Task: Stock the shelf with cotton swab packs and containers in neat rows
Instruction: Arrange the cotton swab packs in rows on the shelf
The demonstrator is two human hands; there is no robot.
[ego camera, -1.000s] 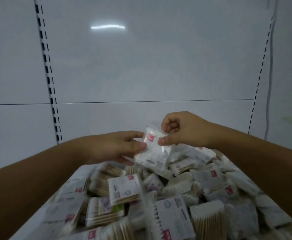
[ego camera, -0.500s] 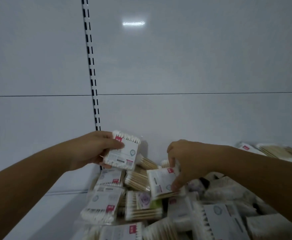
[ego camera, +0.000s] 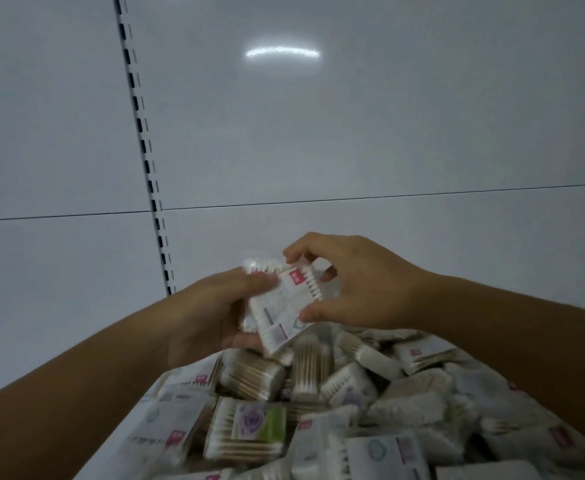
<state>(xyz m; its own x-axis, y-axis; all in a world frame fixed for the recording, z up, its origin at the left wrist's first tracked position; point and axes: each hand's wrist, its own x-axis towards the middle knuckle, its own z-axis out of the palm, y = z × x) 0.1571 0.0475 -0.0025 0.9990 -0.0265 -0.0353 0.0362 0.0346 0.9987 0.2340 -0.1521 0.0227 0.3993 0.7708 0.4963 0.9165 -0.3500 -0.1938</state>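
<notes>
- Back panel (ego camera: 370, 126): white and glossy. It fills the upper two thirds, with one horizontal seam across it and a light streak (ego camera: 282, 53) reflected near the top.
- Slotted upright (ego camera: 141, 147): runs down the panel left of centre, and its lower end goes behind the left wrist.
- Shelf (ego camera: 111, 448): white, with only a bare strip showing at the lower left, along the left edge of the pile.
- Pile of cotton swab packs (ego camera: 405, 403): a loose heap, not in rows, covering the shelf from centre to the right edge and down to the bottom of view. Packs lie flat, tilted and overlapping, and many have red tags.
- Rose-label pack (ego camera: 258, 424): purple flower and green patch, wooden sticks, lying flat at the front left of the pile.
- Wooden-stick pack (ego camera: 251, 374): just behind the rose-label pack, on its side.
- Left hand (ego camera: 208, 320): fingers (ego camera: 249, 341) curl under the held pack and the thumb presses on its upper left corner.
- Right hand (ego camera: 364, 285): fingers (ego camera: 293, 254) are hooked over the pack's top edge, the thumb is on its lower right corner, and the rest are loosely curled behind.
- Held pack (ego camera: 282, 304): white with a red tag, tilted, gripped between both hands above the back edge of the pile and clear of the back panel. A second row of swab tips shows behind it, so possibly two packs are stacked; it is too blurred to be sure.
</notes>
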